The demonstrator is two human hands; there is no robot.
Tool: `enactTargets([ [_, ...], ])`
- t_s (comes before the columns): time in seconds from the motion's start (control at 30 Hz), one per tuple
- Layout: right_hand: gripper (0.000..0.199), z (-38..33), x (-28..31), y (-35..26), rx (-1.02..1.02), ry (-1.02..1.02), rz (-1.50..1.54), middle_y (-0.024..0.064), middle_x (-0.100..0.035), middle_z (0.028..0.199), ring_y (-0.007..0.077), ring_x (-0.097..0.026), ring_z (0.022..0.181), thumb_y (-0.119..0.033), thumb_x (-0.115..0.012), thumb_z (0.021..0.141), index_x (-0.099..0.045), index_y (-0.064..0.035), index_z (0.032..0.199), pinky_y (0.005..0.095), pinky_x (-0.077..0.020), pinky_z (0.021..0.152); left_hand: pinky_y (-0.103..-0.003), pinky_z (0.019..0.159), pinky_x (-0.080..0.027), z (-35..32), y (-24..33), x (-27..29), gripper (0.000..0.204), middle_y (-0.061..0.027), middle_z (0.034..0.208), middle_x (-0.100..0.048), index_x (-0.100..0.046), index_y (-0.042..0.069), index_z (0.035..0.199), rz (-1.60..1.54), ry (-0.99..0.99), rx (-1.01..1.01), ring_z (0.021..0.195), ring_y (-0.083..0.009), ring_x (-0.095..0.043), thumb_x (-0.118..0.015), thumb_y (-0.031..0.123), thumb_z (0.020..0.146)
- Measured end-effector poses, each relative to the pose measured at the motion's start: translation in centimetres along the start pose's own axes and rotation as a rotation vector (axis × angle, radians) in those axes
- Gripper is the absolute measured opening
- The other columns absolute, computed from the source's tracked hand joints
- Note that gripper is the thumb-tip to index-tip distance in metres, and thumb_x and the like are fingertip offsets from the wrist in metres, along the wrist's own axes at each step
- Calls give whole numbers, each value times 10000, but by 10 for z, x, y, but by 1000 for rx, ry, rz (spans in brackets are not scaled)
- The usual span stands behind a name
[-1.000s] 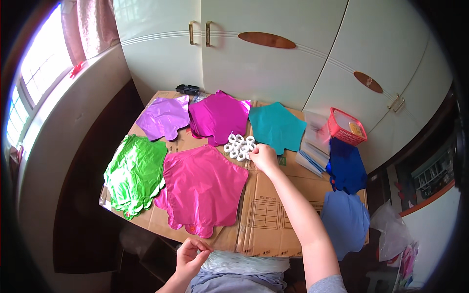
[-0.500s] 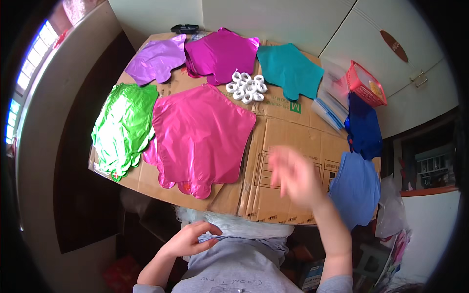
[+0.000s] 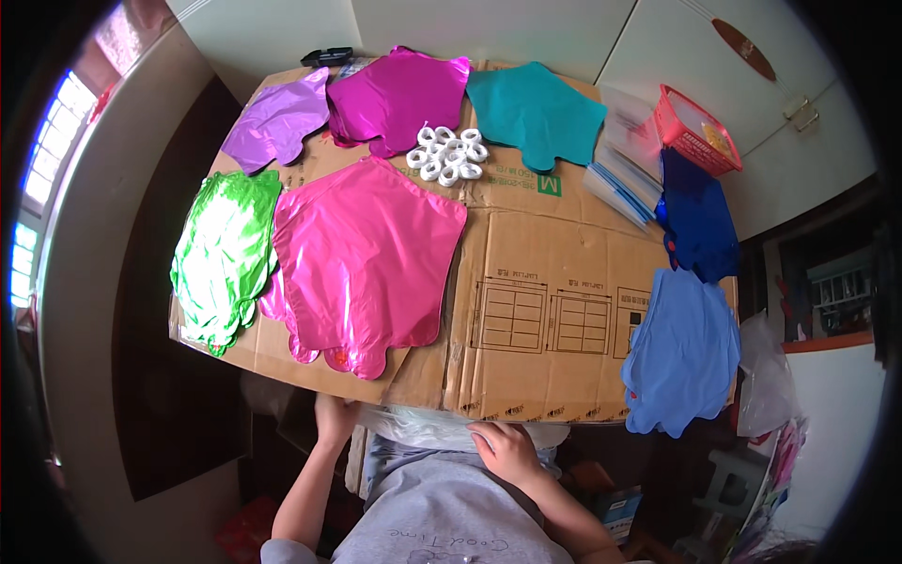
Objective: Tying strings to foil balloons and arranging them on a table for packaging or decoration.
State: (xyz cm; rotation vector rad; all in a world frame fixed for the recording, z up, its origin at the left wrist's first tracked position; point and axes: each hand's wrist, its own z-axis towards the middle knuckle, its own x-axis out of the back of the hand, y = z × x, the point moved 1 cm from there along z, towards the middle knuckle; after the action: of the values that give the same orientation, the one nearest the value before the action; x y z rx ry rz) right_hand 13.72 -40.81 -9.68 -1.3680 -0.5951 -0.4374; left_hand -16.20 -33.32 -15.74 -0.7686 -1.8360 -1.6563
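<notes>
Flat, star-like foil balloons lie in stacks on the cardboard-covered table [image 3: 526,226]. The large pink stack [image 3: 366,263] is nearest me, left of the middle, beside a shiny green stack [image 3: 225,254]. My left hand [image 3: 335,418] reaches to the table's front edge below the pink stack; its fingers are hidden there. My right hand [image 3: 509,453] is low in front of the edge, fingers apart and loosely bent, by clear plastic film [image 3: 423,425] over my lap. It appears to hold nothing. Small white ribbon rolls [image 3: 448,155] are clustered behind the pink stack.
Along the back lie lilac [image 3: 279,120], magenta [image 3: 399,99] and teal [image 3: 536,113] foil stacks. At the right are dark blue [image 3: 698,216] and light blue [image 3: 681,352] stacks, clear plastic sleeves [image 3: 622,195] and a red basket [image 3: 697,132]. Cabinets [image 3: 498,33] stand behind the table.
My right hand has come down from above the cardboard to my lap. My left hand has moved forward to the table's front edge. The view has shifted slightly.
</notes>
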Motion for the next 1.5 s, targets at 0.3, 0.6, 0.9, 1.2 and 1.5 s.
enactTargets([
  [0.3, 133, 7, -17, 2, 28, -45, -165, 80, -614, 650, 259, -606, 584, -164, -658, 756, -649, -117, 881, 361, -484, 540, -461, 837, -407, -4, 24, 33, 544, -221, 1093, -492, -462, 24, 1158, 56, 114, -150, 1003, -427, -473, -689, 64, 665],
  [0.6, 163, 39, -47, -4, 181, 152, -334, 71, -623, 748, 268, -612, 673, -232, -646, 766, -618, -105, 864, 380, -486, 621, -455, 842, -422, -20, 94, 1, 370, -207, 1061, -539, -577, 30, 1036, 170, -110, -364, 995, -409, -497, -673, 122, 691],
  [0.9, 133, 19, -4, -35, 90, -69, 221, 70, -613, 721, 236, -616, 634, -104, -651, 760, -575, -96, 868, 321, -481, 555, -369, 744, -423, -21, 127, 20, 118, -19, 695, -584, -619, 105, 755, -77, -532, -629, 785, -221, -561, -700, 168, 698],
  [1.2, 50, -4, 90, -40, 238, -173, 188, 45, -534, 542, 192, -534, 473, -96, -662, 731, -643, -71, 769, 308, -416, 436, -343, 643, -477, 22, 91, 93, 74, -103, 693, -618, -646, 28, 735, -89, -591, -430, 676, -271, -609, -679, 53, 674],
  [1.5, 290, -108, 238, 15, 403, 793, 1121, -18, -287, 551, 108, -286, 521, -207, -456, 934, -380, -136, 663, 254, -246, 476, -298, 679, -460, 24, 52, 109, 128, -108, 774, -637, -626, -20, 765, -258, -429, -205, 739, -211, -615, -688, 73, 702],
])
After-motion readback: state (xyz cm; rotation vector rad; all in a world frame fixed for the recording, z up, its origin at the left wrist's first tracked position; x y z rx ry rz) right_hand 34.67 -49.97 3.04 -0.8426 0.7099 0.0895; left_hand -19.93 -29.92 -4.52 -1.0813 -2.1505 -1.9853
